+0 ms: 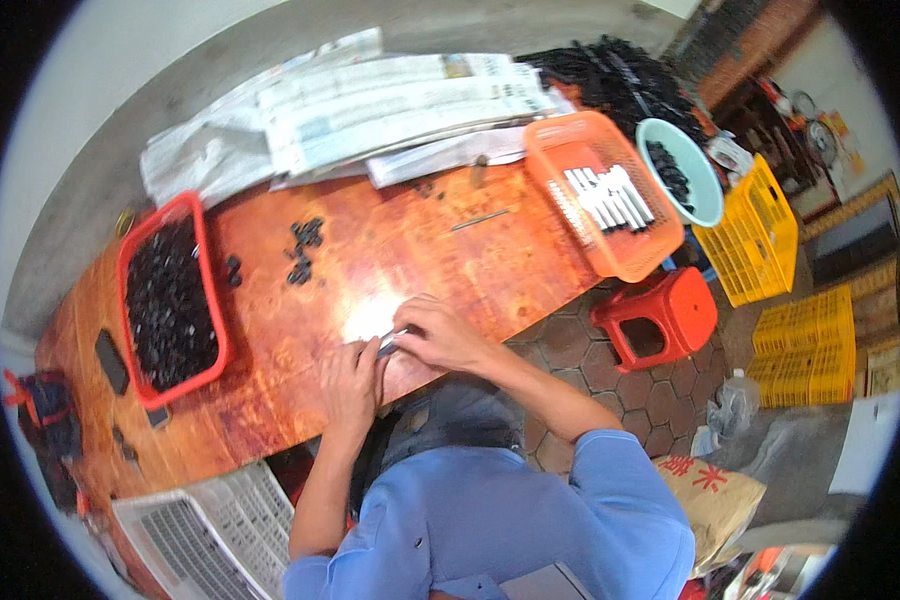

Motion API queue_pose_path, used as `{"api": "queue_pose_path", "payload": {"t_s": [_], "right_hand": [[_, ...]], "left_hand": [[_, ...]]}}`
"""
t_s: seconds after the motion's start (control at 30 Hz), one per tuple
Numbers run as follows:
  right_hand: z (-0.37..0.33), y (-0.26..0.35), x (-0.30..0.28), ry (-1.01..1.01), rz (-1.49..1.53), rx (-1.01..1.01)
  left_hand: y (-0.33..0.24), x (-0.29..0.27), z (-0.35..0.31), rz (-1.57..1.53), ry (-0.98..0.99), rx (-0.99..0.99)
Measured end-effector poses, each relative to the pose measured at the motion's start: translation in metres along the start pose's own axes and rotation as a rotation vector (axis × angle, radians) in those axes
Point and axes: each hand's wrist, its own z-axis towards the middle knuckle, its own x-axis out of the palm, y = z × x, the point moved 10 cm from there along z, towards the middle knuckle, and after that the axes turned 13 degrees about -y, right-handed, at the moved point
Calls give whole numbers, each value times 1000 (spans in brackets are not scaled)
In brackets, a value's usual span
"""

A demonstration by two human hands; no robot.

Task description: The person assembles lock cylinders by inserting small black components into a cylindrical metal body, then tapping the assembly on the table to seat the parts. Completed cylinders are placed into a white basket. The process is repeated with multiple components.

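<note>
Near the front edge of the table, my left hand (351, 383) and my right hand (440, 333) are close together, both with fingers closed around a small short piece (387, 346), light on one part and dark on another. Fingers cover most of it, so its exact kind is hidden. Beyond my hands lies a loose group of small black parts (305, 240). To the left stands a red basket (222, 330) filled with more of these black parts. At the far right of the table, an orange basket (610, 262) holds several white tubes (610, 200).
A thin rod (480, 220) lies on the wooden table (420, 260). Newspapers (400, 105) cover the back. A dark phone-like slab (112, 362) is at left. Right of the table are a light-blue basin (712, 200), a red stool (685, 310) and yellow crates (755, 235).
</note>
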Motion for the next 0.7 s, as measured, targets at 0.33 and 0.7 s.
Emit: {"api": "queue_pose_path", "payload": {"t_s": [0.33, 0.7], "right_hand": [[35, -3, 36, -218, -419, -57], [36, -15, 41, -220, -481, -1]], "left_hand": [[-5, -3, 11, -12, 122, -18], [9, 3, 11, -112, 127, -78]]}}
